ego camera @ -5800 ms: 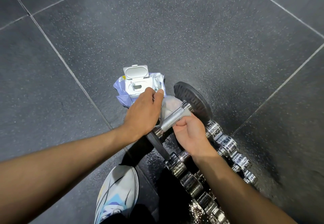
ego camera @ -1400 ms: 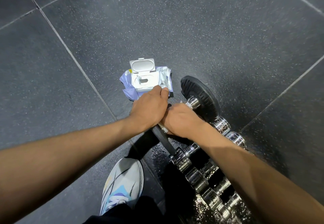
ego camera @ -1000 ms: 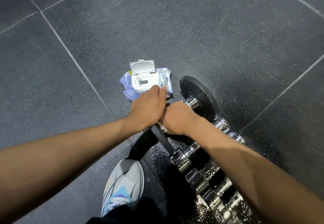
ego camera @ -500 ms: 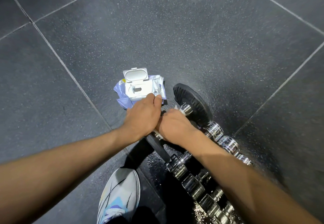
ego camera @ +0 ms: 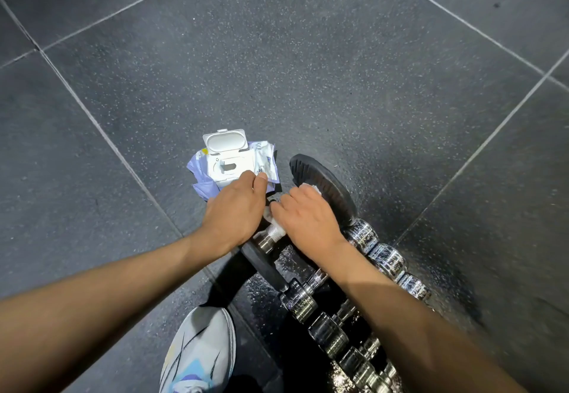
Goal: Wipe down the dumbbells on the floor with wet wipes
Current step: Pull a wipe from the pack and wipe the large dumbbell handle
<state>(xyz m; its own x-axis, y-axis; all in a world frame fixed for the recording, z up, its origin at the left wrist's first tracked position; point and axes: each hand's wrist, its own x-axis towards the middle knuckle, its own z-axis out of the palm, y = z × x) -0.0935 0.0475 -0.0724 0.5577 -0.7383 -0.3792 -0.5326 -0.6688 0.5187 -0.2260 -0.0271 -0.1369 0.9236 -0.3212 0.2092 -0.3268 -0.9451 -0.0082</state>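
Note:
A dumbbell with black plates (ego camera: 326, 183) and a knurled chrome handle (ego camera: 272, 234) lies on the floor. My right hand (ego camera: 308, 220) is wrapped over the far part of the handle, pressing a white wet wipe (ego camera: 312, 188) whose edges show beyond my fingers. My left hand (ego camera: 235, 212) grips the near end of the dumbbell beside it. The wet wipe pack (ego camera: 232, 163) lies just beyond my left hand, its white flip lid standing open.
Several chrome dumbbells (ego camera: 381, 258) lie in a row trailing toward the bottom right, on a wet, shiny patch of floor. My shoe (ego camera: 200, 351) stands at the bottom edge. Dark speckled rubber floor tiles (ego camera: 308, 54) stretch all around.
My right hand has slid along the handle toward the far plate, uncovering the near, knurled part of the bar. The left hand keeps its hold. The camera shifted slightly.

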